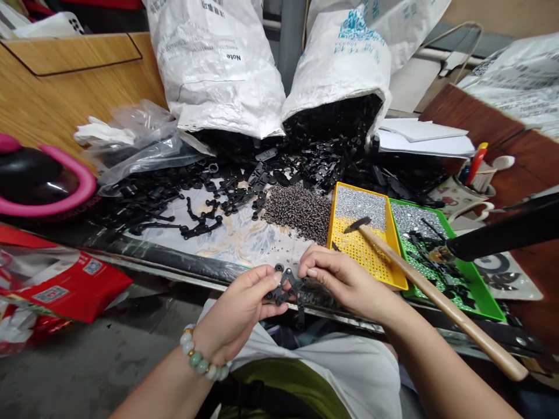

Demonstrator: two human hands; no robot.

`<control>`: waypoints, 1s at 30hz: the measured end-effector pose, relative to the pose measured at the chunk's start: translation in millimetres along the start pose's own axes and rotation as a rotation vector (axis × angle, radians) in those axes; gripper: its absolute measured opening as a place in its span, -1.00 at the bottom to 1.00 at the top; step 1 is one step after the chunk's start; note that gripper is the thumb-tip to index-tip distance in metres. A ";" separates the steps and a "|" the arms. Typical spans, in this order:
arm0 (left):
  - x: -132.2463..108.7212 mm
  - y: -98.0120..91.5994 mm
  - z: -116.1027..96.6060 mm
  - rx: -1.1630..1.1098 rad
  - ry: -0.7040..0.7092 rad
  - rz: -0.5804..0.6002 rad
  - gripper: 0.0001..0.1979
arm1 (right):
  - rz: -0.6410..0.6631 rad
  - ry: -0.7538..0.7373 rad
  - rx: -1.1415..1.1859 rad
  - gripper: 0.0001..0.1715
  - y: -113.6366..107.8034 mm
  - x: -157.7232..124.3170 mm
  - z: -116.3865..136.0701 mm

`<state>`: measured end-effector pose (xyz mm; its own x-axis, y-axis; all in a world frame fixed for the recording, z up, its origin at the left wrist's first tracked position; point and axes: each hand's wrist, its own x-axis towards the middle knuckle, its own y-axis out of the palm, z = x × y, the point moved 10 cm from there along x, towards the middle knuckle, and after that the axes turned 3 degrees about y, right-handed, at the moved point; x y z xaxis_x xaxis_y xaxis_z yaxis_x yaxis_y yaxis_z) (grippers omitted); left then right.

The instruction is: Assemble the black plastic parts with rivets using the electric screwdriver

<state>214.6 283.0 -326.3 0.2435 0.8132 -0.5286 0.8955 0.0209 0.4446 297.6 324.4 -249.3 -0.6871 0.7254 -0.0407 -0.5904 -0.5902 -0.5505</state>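
My left hand (251, 302), with a beaded bracelet on its wrist, is closed around a jointed black plastic part (286, 286) just over the table's front edge. Beside it my right hand (334, 276) has thumb and forefinger pinched together at the part's right side. Whatever lies between those fingertips is too small to make out. Beyond the hands spreads a pile of small dark metal pieces (299, 212). Loose black plastic parts (201, 224) are scattered to its left, and more are heaped behind.
A yellow tray (404, 273) and a green tray (489, 308) hold small silvery pieces. A hammer (441, 299) lies across the yellow tray, its handle jutting past the front edge. Two white sacks (222, 64) spill black parts at the back. A mug (458, 189) stands right.
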 end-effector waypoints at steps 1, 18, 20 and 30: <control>0.2 0.9 -0.4 -0.022 0.008 0.000 -0.89 | 0.000 0.002 -0.002 -0.81 0.5 -0.1 0.1; -3.9 -0.7 -0.2 -0.040 0.050 0.020 -0.89 | 0.008 0.016 0.002 -0.80 6.6 2.1 2.5; -4.7 -1.2 -0.9 -0.013 0.046 0.018 -0.88 | 0.008 0.010 0.004 -0.81 7.2 2.2 2.7; -6.1 -4.8 -1.9 0.036 0.044 0.029 -0.83 | 0.008 0.004 0.018 -0.80 8.1 3.6 3.3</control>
<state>208.2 279.0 -323.8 0.2538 0.8379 -0.4832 0.9013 -0.0235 0.4326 289.0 321.0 -251.1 -0.6897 0.7225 -0.0486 -0.5930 -0.6021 -0.5346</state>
